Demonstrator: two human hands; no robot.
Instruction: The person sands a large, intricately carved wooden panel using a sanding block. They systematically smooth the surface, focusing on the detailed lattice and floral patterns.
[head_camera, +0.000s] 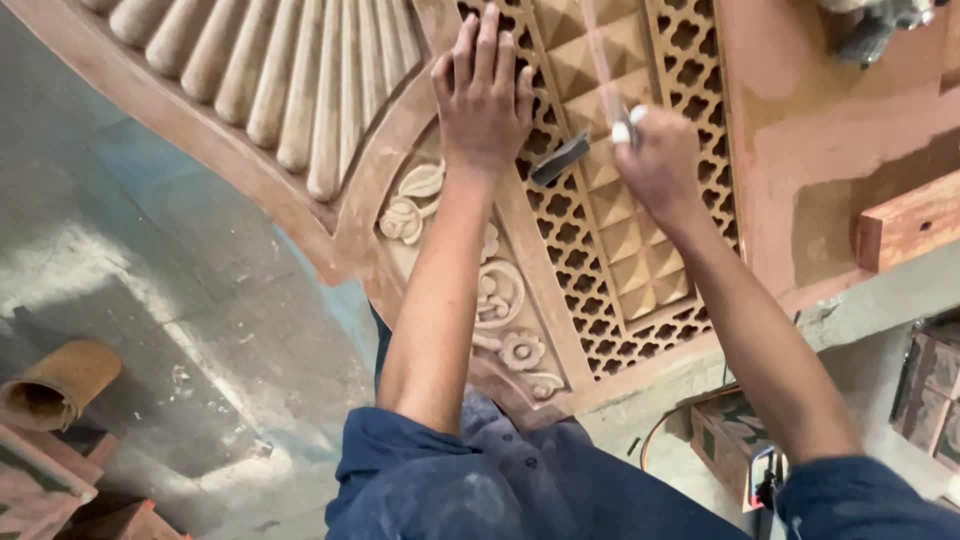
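Note:
A large carved wooden panel (340, 110) lies before me, with fluted ribs at the top left, floral relief in the middle and pierced lattice with raised pyramid blocks (625, 245) on the right. My left hand (482, 90) rests flat, fingers spread, on the curved band beside the lattice. My right hand (655, 160) is closed around a small hammer; its dark head (560, 160) points toward my left hand just above the lattice. The hammer's handle end is blurred.
A wooden block (905, 225) lies at the right on a reddish, dusty surface. A rolled sheet of sandpaper (55, 385) sits on the grey floor at the lower left. Small patterned boxes (730, 440) stand below the panel's edge at the lower right.

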